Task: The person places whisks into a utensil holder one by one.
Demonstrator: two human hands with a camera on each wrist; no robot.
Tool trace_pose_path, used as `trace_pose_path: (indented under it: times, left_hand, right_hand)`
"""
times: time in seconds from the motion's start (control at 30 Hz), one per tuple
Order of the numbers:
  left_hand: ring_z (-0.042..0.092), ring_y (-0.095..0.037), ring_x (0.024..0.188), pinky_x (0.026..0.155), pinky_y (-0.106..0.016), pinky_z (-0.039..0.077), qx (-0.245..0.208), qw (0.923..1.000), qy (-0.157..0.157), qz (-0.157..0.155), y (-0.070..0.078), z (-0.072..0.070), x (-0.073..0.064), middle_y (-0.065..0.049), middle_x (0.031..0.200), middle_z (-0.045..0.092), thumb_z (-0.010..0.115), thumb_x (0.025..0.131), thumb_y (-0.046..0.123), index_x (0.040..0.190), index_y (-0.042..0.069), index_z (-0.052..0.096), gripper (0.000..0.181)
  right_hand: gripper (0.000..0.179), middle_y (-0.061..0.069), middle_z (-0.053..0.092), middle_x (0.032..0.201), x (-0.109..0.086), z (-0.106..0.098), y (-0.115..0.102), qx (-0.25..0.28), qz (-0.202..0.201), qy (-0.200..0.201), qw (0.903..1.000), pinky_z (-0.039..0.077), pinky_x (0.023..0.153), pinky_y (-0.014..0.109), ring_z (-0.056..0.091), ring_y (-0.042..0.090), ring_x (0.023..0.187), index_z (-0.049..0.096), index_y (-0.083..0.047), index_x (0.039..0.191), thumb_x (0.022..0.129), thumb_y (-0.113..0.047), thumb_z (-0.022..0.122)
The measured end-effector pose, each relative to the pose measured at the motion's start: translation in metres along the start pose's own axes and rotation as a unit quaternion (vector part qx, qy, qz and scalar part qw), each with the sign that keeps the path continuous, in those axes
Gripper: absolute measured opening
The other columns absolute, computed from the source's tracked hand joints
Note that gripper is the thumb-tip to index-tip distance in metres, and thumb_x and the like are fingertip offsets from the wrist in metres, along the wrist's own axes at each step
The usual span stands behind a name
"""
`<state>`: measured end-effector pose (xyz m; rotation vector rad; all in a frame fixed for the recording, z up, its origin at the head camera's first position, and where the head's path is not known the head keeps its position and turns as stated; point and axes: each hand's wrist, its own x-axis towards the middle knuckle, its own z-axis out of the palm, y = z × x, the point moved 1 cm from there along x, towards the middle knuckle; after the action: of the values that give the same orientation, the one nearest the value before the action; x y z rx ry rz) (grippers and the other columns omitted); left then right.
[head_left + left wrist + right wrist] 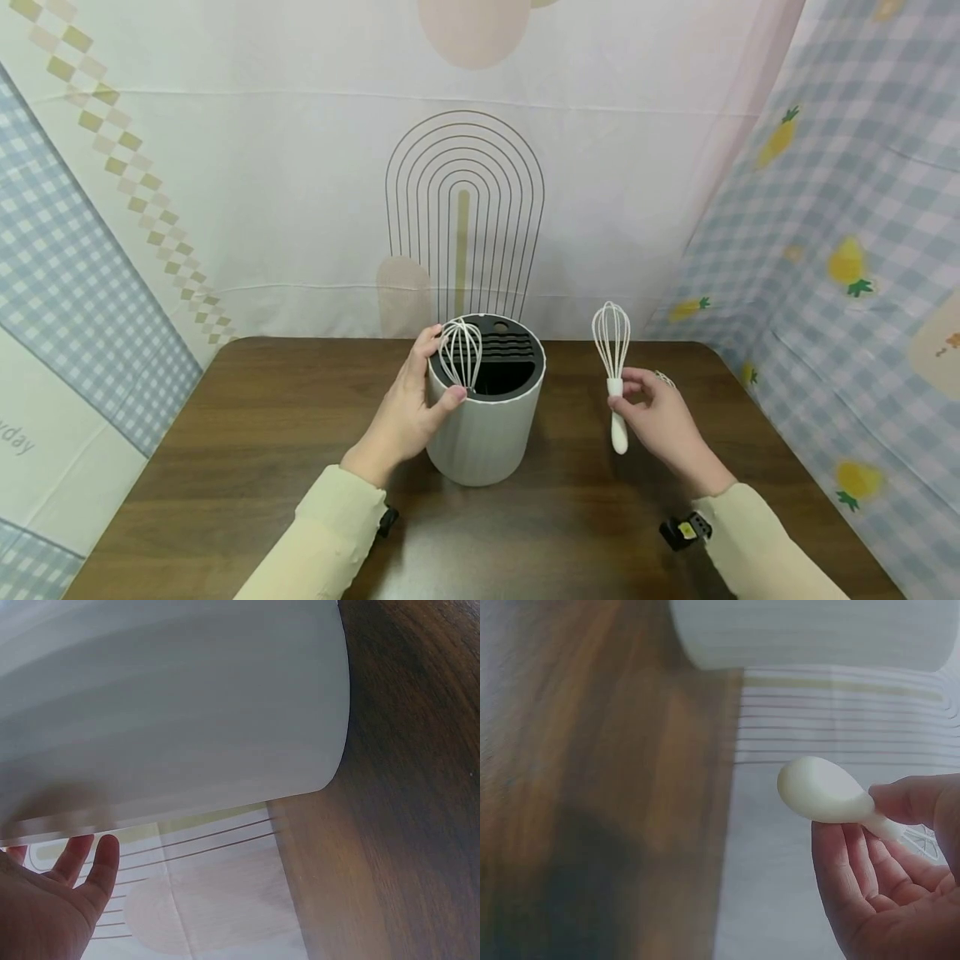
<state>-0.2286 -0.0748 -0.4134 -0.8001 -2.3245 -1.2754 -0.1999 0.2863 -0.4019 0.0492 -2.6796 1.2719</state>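
A white cylindrical utensil holder point(483, 442) with a black slotted top stands upright on the table. One whisk point(461, 350) has its white wire head above the front-left of that top; its handle is hidden. My left hand point(401, 421) curves round the holder's left side near the rim, thumb in front and fingers towards the back. In the left wrist view, fingers point(103, 874) show beside the holder's wall. To the right, my right hand point(663, 421) pinches a second whisk point(618, 429) by its white handle, wires upward. The right wrist view shows the handle's rounded end point(814, 787) between thumb and fingers.
A brown wooden table point(285, 417) lies under everything. A patterned white cloth point(300, 208) hangs behind it, with blue checked cloth point(810, 275) on the right. Thin pale wires point(664, 379) show just behind the right hand; what they belong to is hidden.
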Motion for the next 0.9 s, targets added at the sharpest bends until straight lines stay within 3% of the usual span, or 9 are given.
trace_pose_path:
  times: [0.1,0.4,0.6,0.9]
  left_hand:
    - [0.029,-0.021,0.139,0.106,-0.052,0.032,-0.001,1.0000,0.000,-0.001,0.000,0.000,0.000,0.006,0.157,0.021,0.049,0.091,0.064,0.144,0.024,0.027,0.070]
    - [0.030,-0.020,0.138,0.107,-0.051,0.031,0.001,1.0000,0.002,0.000,0.000,0.000,0.000,0.005,0.156,0.022,0.047,0.090,0.067,0.142,0.022,0.028,0.071]
    - [0.029,-0.019,0.139,0.107,-0.050,0.031,0.000,1.0000,0.003,0.000,0.001,0.000,0.000,0.005,0.157,0.021,0.048,0.090,0.065,0.143,0.022,0.029,0.071]
    - [0.029,-0.018,0.138,0.107,-0.050,0.031,0.000,1.0000,0.004,0.000,0.002,0.000,0.000,0.006,0.156,0.021,0.047,0.090,0.067,0.142,0.022,0.028,0.071]
  right_hand:
    - [0.046,0.017,0.064,0.106,-0.001,-0.003,-0.013,0.013,-0.008,0.004,0.9999,0.050,0.056,0.028,0.063,0.021,0.066,0.052,-0.001,0.131,0.090,-0.014,0.069]
    - [0.052,0.020,0.059,0.115,0.001,-0.011,-0.049,0.135,-0.046,0.008,0.9897,0.055,0.068,0.027,0.067,0.013,0.078,0.044,0.000,0.137,0.093,-0.016,0.066]
    - [0.051,0.016,0.058,0.114,0.003,-0.012,-0.067,0.195,-0.088,0.018,0.9767,0.055,0.074,0.027,0.067,0.014,0.090,0.042,0.000,0.138,0.094,-0.014,0.064]
    - [0.048,0.016,0.055,0.116,0.006,-0.007,-0.094,0.285,-0.131,0.016,0.9493,0.054,0.079,0.030,0.066,0.022,0.095,0.037,0.003,0.137,0.095,-0.007,0.060]
